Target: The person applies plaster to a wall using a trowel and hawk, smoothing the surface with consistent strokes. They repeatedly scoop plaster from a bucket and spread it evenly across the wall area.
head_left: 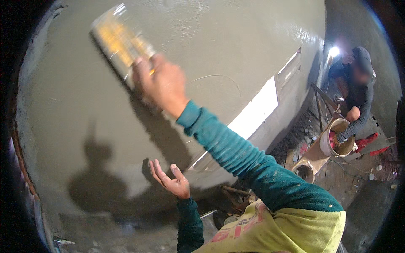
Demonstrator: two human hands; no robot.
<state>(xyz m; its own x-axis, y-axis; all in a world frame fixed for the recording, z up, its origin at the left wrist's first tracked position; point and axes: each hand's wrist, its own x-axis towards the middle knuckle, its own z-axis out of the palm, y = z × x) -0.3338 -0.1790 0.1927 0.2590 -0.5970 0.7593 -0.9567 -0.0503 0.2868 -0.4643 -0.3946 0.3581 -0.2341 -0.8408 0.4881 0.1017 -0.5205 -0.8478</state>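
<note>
My right hand (160,84) grips a long trowel or float (118,36) with a yellow, motion-blurred top, held up against wet grey plaster on the wall (71,105) in the upper left. Below it, my left hand (171,179) is raised beside the plaster with fingers spread and nothing held; whether its fingertips touch the wall I cannot tell. Shadows of both arms fall on the plaster. A bright white strip (253,109), like a window opening with panels at its upper end, crosses the wall right of my right forearm.
A co-worker (354,92) in dark clothes crouches at the right, one hand inside a pale bucket (327,141) on a board (316,156). A lit bulb (334,51), leaning boards (318,97), red cloth or plastic (365,141) and rubble are around them. Scrap wood (236,192) lies low along the wall.
</note>
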